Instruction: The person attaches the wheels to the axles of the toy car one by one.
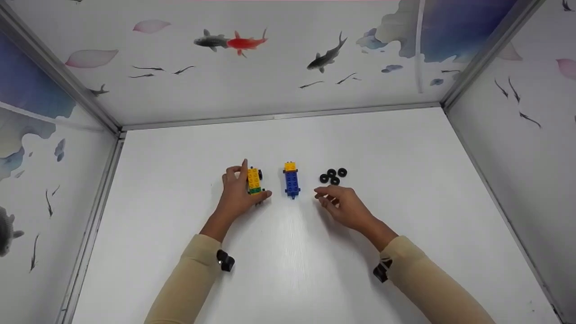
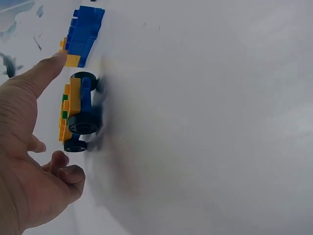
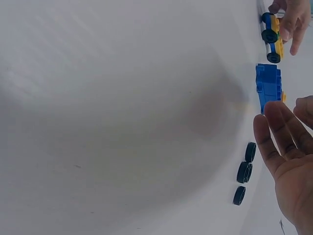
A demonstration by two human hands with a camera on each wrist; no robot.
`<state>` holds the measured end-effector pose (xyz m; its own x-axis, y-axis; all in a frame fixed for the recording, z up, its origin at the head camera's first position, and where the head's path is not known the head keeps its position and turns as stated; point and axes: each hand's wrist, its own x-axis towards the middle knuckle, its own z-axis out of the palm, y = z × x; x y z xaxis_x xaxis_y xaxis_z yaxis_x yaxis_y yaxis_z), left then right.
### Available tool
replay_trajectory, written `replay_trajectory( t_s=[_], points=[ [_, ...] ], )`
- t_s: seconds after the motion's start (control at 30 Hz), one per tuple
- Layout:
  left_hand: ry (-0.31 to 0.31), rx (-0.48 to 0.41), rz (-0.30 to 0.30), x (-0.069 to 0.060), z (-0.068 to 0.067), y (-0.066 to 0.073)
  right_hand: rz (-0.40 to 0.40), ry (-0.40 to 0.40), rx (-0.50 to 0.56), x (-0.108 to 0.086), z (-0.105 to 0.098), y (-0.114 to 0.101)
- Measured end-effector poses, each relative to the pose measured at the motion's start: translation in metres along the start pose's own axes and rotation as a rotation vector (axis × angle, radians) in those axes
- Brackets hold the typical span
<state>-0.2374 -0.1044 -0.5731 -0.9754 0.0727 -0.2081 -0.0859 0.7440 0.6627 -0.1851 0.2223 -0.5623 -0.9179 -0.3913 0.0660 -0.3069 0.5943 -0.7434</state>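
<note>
A toy car of yellow and green bricks (image 1: pixel 254 178) with black wheels (image 2: pixel 84 123) stands on the table at the left. Around it, my left hand (image 1: pixel 236 191) spreads its thumb and fingers; whether they touch it cannot be told. To its right lies a blue brick base (image 1: pixel 292 182) with a yellow brick (image 1: pixel 290 166) at its far end and no wheels on it. My right hand (image 1: pixel 346 208), its fingers loosely bent and holding nothing visible, hovers right of the blue base (image 3: pixel 268 83), just in front of several loose black wheels (image 1: pixel 335 181).
The white table (image 1: pixel 288 270) has a metal-framed edge at the back, with printed panels (image 1: pixel 270 90) rising behind it and on both sides. Black wrist cameras sit at both sleeves.
</note>
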Motion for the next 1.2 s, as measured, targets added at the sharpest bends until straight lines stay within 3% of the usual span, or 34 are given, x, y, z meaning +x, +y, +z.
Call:
replay_trajectory(
  t_s=[0.2, 0.63, 0.8, 1.2],
  points=[
    [0.041, 0.008, 0.072, -0.003, 0.004, 0.014, 0.029, -0.007, -0.006, 0.000, -0.002, 0.000],
    [0.051, -0.004, 0.276, -0.008, 0.026, 0.042, 0.005, 0.041, -0.053, -0.002, -0.005, 0.006],
    [0.024, 0.024, 0.303, -0.008, 0.034, 0.050, 0.017, 0.043, -0.058, -0.001, -0.006, 0.006],
    [-0.119, 0.095, 0.365, -0.003, 0.049, 0.058, 0.027, 0.054, -0.051, -0.004, -0.008, 0.005]
  ],
)
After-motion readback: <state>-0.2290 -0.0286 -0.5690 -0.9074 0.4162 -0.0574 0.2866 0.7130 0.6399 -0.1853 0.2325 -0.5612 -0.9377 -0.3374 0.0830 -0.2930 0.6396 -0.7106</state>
